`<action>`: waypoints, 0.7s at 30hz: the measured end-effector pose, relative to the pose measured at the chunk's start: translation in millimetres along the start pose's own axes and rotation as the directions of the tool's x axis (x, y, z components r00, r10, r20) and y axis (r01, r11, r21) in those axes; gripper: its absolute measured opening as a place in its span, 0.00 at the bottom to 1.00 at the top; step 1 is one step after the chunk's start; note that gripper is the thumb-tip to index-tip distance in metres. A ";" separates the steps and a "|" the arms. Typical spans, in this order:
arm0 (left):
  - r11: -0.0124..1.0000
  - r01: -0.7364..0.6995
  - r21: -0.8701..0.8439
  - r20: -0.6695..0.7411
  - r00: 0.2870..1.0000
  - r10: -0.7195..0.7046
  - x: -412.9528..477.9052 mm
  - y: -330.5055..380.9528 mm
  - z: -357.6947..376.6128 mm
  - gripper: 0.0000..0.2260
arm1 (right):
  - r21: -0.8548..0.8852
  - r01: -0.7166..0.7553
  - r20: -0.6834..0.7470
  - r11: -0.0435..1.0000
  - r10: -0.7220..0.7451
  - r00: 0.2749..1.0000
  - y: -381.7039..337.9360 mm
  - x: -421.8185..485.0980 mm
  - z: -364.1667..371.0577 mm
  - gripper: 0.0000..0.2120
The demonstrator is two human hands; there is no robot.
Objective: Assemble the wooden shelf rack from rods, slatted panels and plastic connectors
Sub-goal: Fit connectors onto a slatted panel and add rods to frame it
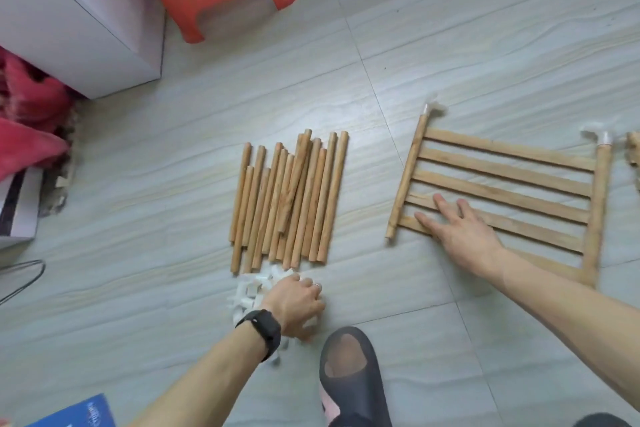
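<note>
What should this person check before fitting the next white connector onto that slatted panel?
1. Panel held steady: ok, right hand lies flat on the slatted panel.
2. Far corners capped: ok, both rod ends carry a white piece.
3. Near-left rod end bare: ok.
4. Connector picked: cannot tell, left hand covers the connector pile.
5. Loose rods within reach: ok, beside the panel.
</note>
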State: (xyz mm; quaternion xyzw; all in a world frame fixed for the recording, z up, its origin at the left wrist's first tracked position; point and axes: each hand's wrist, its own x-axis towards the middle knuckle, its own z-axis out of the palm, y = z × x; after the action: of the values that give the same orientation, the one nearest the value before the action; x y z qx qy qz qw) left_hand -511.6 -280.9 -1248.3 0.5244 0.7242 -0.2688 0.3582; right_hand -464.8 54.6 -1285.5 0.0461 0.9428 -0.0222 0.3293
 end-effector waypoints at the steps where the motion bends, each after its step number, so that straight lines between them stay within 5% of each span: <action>1: 1.000 0.016 0.021 0.004 1.000 -0.016 3.5 0.4 -4.5 0.14 | -0.001 -0.005 0.001 1.000 0.005 1.000 -0.7 -0.1 1.1 0.36; 3: 0.991 0.118 -0.054 0.038 0.992 -0.116 11.2 -0.5 -14.7 0.12 | 0.007 -0.014 -0.004 1.000 0.014 1.000 -1.7 -1.1 4.6 0.36; 6: 0.874 0.283 -0.396 0.084 0.959 -0.272 22.5 -9.1 -36.9 0.11 | 0.035 -0.017 -0.001 0.999 0.017 1.000 -1.4 -1.0 5.8 0.35; 10: 0.481 0.288 -0.828 0.127 0.932 -0.340 40.1 -31.4 -71.7 0.19 | 0.073 -0.010 0.020 0.997 0.008 1.000 0.1 -0.8 5.1 0.34; 13: 0.245 0.214 -0.946 0.124 0.933 -0.337 51.6 -38.5 -86.5 0.16 | 0.126 -0.024 0.010 0.992 0.023 1.000 -0.8 -5.5 6.3 0.31; 16: -0.096 -0.041 -0.995 -0.001 0.922 -0.388 64.2 -27.8 -89.7 0.12 | 0.345 0.008 -0.165 0.939 0.053 0.985 -7.0 -16.6 8.7 0.25; 18: -0.365 -0.215 -0.906 -0.037 0.899 -0.436 73.5 -11.7 -89.6 0.11 | 0.589 0.040 -0.229 0.807 0.119 0.966 -13.8 -24.1 8.1 0.22; 21: -0.525 -0.303 -0.795 -0.048 0.895 -0.444 86.3 16.4 -88.6 0.10 | 0.941 -0.086 0.049 0.327 0.120 0.992 -22.1 -32.9 -0.4 0.16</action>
State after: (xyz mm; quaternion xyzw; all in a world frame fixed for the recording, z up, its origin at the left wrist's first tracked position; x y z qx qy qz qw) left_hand -533.7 -159.2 -1264.6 -0.0828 0.6698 0.5958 0.4353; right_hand -441.6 30.2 -1264.4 0.2874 0.7570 -0.5402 0.2292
